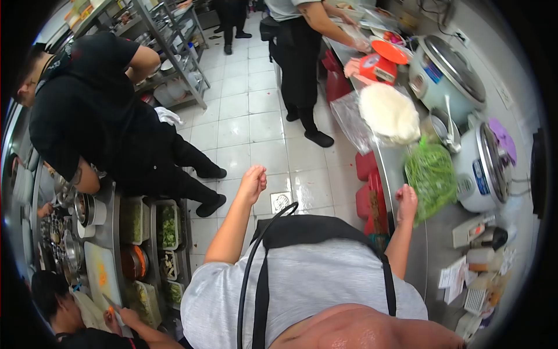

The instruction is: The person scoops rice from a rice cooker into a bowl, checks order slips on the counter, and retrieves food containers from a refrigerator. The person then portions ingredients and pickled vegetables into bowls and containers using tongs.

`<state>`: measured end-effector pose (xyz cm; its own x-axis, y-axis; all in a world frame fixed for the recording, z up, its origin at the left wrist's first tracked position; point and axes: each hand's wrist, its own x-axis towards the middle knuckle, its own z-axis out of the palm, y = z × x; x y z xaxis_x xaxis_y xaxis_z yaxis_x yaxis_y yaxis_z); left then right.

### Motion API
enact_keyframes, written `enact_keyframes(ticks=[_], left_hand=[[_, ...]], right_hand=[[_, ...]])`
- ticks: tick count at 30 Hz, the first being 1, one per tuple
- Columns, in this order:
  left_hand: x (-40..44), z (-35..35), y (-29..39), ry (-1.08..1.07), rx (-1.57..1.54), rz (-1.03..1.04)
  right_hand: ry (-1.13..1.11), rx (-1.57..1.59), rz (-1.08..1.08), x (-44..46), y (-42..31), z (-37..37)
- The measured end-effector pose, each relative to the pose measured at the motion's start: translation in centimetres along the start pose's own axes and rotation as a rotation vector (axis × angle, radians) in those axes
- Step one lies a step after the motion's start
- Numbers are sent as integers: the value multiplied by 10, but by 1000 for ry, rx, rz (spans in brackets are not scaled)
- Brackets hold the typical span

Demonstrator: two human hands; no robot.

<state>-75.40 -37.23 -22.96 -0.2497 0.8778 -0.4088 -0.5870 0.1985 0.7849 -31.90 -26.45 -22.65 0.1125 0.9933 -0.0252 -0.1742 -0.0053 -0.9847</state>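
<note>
My left hand [253, 184] is raised over the tiled floor, in front of my body. Its fingers are curled closed, and nothing shows in them. Along the counter edge on the right, my right hand [407, 203] is also curled closed, with nothing visible in it. Just beside it lies a clear plastic bag of shredded green vegetables [431, 177]; whether the hand touches the bag I cannot tell. Beyond that bag, a round white mass [389, 111] rests on plastic film on the steel counter [401, 256].
Rice cookers [447, 72] and a red scale [378, 68] line the right counter. A co-worker in black [104, 116] leans at the left. Another person cuts something orange on a cutting board [103, 273]. Vegetable tubs [168, 221] stand nearby. Red crates [372, 192] sit under the counter.
</note>
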Motion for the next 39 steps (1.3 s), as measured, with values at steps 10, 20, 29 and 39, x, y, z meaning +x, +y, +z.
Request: enact_keyframes(ticks=[10,20,29,39], left_hand=[[107,-64,60,293,-202,111],[171,-110,181,604,-311,479],[259,-239,247,644,-558,464],[408,-301,359,760,-452,506]], right_hand=[[-579,13,452,160,43,220],[-1528,-455,614,252,100,585],[-1630,-558,667,283,158,782],[-1245,-276,688,455,149,949]])
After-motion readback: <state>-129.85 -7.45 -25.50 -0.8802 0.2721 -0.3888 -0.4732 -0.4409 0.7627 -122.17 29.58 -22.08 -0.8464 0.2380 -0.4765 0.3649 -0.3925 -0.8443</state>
